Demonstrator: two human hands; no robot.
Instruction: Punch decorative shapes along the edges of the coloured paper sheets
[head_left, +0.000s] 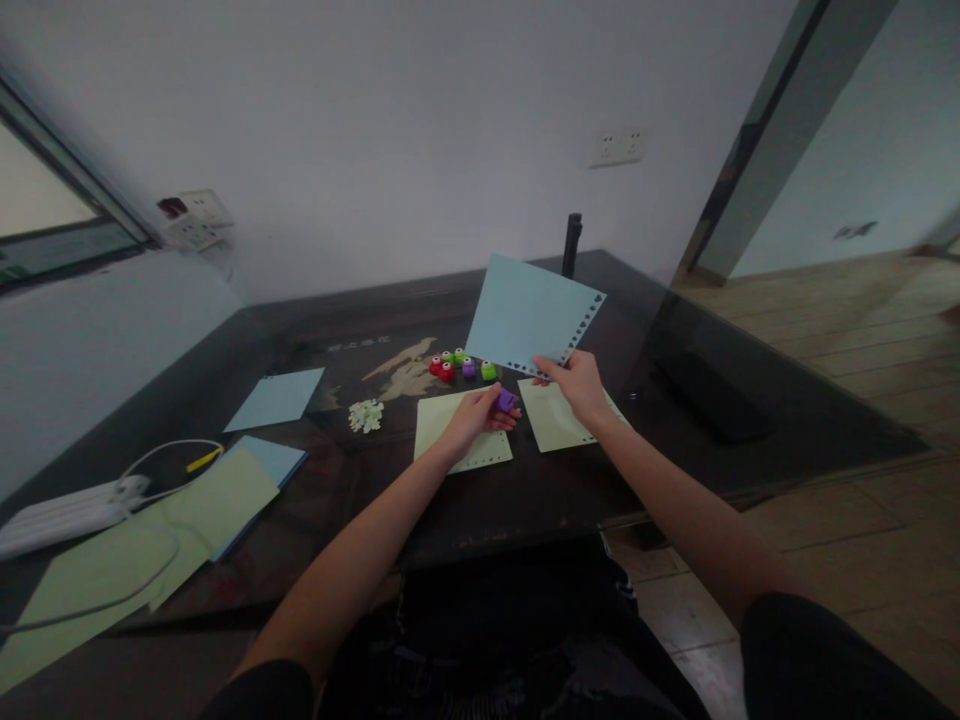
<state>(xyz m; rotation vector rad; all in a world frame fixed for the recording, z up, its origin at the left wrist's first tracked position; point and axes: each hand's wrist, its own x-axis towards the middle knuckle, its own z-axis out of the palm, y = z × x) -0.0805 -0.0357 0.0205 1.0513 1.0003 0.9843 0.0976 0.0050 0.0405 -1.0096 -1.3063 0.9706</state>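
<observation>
Using the left yellow sheet (431, 418) as ref. Left hand (474, 420) is hovering over its right half, pinching a purple block (506, 400) between thumb and fingers; can't tell whether the hand is touching the sheet. Right hand (581, 382) is pinching a blue sheet (529, 308) near its lower corner, thumb on top. That sheet is tilting up in the air, beyond and right of ref, showing small holes along two edges. Second yellow sheet (551, 425) is lying just right of ref, partly hidden by the right arm. Red blocks (446, 371), green block (488, 371) and upright purple block (469, 368) are standing in a cluster just beyond ref. Pile of small pale pieces (366, 415) is sitting left of ref. Flat blue sheet (276, 398) is lying farther left, paper stack (240, 490) nearer the person on that side. White power strip (60, 515) is resting far left of ref.
</observation>
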